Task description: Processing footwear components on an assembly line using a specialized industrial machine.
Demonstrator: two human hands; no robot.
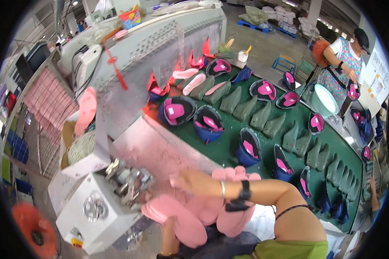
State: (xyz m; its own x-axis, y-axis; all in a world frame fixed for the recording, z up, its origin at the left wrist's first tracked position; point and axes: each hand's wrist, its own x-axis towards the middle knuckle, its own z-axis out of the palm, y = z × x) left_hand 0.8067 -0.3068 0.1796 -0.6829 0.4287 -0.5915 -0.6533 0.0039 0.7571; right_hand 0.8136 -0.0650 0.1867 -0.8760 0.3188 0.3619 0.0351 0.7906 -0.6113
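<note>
My left hand [169,233] is closed on a fanned stack of pink insoles [179,220], low in the head view. My right hand [194,182] reaches leftward above the pink-dusted worktop, close to the metal head [129,179] of a white machine [90,213]. Its fingers are blurred, so I cannot make out whether they hold anything. More loose pink insoles [233,218] lie beneath my right forearm, and rounded pink ends [235,172] show just beyond it.
A green conveyor belt [229,112] carries blue shoe uppers [248,146] with pink insides and rows of dark green shoe lasts [231,101]. A box with string [82,146] stands left. Across the belt, a person [341,64] holds an upper beside a pale basin [324,100].
</note>
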